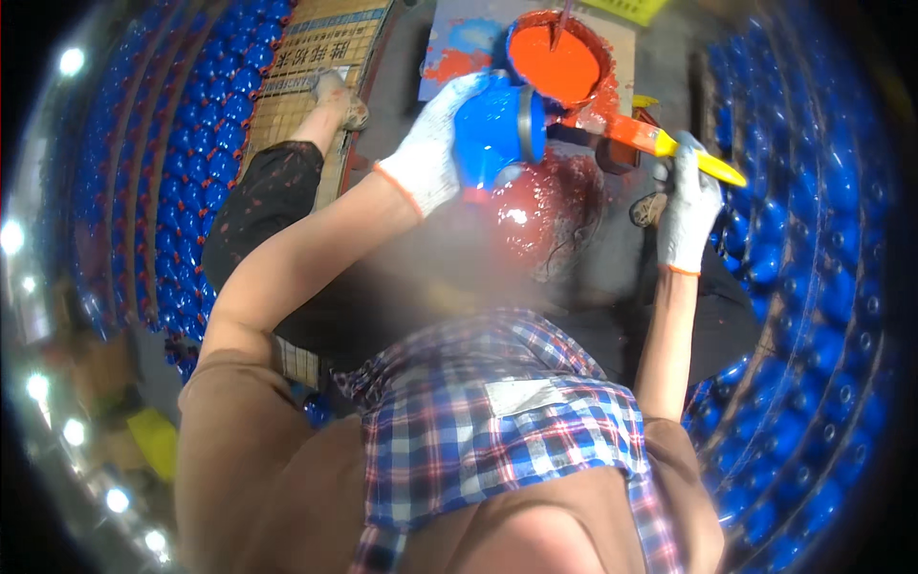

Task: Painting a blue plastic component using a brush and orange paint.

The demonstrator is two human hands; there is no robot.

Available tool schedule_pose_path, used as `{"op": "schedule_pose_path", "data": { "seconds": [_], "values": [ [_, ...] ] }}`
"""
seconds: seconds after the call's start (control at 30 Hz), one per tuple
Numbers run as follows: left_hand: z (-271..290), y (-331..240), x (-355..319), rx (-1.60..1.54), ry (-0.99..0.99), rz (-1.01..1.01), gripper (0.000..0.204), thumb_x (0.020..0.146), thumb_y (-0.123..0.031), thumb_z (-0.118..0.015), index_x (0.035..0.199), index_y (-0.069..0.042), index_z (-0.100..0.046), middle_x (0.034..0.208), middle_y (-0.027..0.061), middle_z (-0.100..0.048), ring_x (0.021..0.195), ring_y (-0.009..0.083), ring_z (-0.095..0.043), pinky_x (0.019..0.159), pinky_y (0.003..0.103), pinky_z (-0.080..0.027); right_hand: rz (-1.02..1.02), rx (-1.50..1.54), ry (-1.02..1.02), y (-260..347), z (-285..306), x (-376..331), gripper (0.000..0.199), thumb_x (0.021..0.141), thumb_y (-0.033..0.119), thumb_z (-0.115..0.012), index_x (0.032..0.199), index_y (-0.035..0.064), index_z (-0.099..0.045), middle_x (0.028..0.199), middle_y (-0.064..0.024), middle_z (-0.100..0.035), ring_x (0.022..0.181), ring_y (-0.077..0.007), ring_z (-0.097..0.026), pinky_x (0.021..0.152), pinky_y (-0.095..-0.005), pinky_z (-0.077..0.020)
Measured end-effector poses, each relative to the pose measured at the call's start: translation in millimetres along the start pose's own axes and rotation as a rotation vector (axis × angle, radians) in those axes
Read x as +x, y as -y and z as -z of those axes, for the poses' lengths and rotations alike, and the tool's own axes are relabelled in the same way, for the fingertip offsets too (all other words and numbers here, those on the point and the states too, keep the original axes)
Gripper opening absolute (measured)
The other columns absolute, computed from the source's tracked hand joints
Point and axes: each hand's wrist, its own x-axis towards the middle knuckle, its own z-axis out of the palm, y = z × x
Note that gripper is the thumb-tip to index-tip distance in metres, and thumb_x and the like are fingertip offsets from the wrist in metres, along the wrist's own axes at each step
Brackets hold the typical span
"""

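My left hand [428, 153], in a white knit glove with an orange cuff, is closed around a glossy blue rounded fitting [486, 134]. A bare grey metal ring faces right at the fitting's end, and a small red spot shows at its lower edge. My right hand [690, 215], gloved alike, grips a paintbrush [722, 170] by its yellow handle. The brush's paint-covered end points left toward the ringed end of the fitting; whether they touch I cannot tell. Just beyond stands a bucket [512, 48] of orange-red paint with a stick [560, 27] in it.
Below the fitting lies a rounded surface [550, 220] wet with dark red paint. A paint-smeared board [459, 65] is under the bucket. Rows of blue fittings [225, 124] stand at left, and more stacked blue fittings [832, 316] at right. Slatted matting [320, 57] lies far left.
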Motion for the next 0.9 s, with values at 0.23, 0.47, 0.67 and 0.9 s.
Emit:
{"op": "schedule_pose_path", "data": {
  "seconds": [0.23, 0.47, 0.67, 0.9],
  "values": [
    [23.1, 0.4, -2.7, -0.215, -0.133, -0.014, 0.04, 0.094, -0.05, -0.048, 0.118, -0.02, -0.057, 0.109, 0.0036, -0.065, 0.093, 0.0224, -0.066, 0.068, 0.044, -0.058, 0.162, -0.028, 0.106, -33.6, -56.6, 62.6, 0.022, 0.091, 0.02, -0.064, 0.1, 0.0005, -0.066, 0.078, -0.0036, -0.064, 0.063, -0.0087, -0.056, 0.059, -0.0242, -0.0446],
    [37.4, 7.9, -8.7, -0.483, -0.151, -0.047, 0.045, 0.095, -0.05, -0.043, 0.118, -0.014, -0.055, 0.104, 0.0067, -0.066, 0.089, 0.0225, -0.067, 0.064, 0.041, -0.058, 0.384, -0.504, 0.129, -58.7, -86.1, 67.8, 0.03, 0.085, 0.027, -0.07, 0.099, 0.0004, -0.065, 0.089, -0.0127, -0.07, 0.081, -0.0191, -0.066, 0.075, -0.0322, -0.05],
    [31.6, -12.3, -0.6, -0.262, -0.14, -0.13, 0.047, 0.091, -0.053, -0.048, 0.11, -0.011, -0.057, 0.09, 0.0115, -0.066, 0.055, 0.0262, -0.063, 0.042, 0.033, -0.055, 0.238, -0.302, 0.099, -46.6, -62.4, 72.4, 0.031, 0.089, 0.027, -0.067, 0.104, 0.0, -0.066, 0.086, -0.009, -0.069, 0.077, -0.0146, -0.062, 0.072, -0.0288, -0.0487],
    [24.3, -8.0, 5.2, -0.2, -0.128, -0.197, 0.049, 0.089, -0.054, -0.053, 0.115, -0.012, -0.055, 0.095, 0.0119, -0.065, 0.066, 0.0259, -0.064, 0.049, 0.039, -0.058, 0.261, -0.117, 0.016, -59.0, -32.0, 65.1, 0.027, 0.091, 0.02, -0.063, 0.104, -0.0035, -0.065, 0.093, -0.0093, -0.068, 0.086, -0.0131, -0.062, 0.078, -0.0264, -0.0478]
  ]
}}
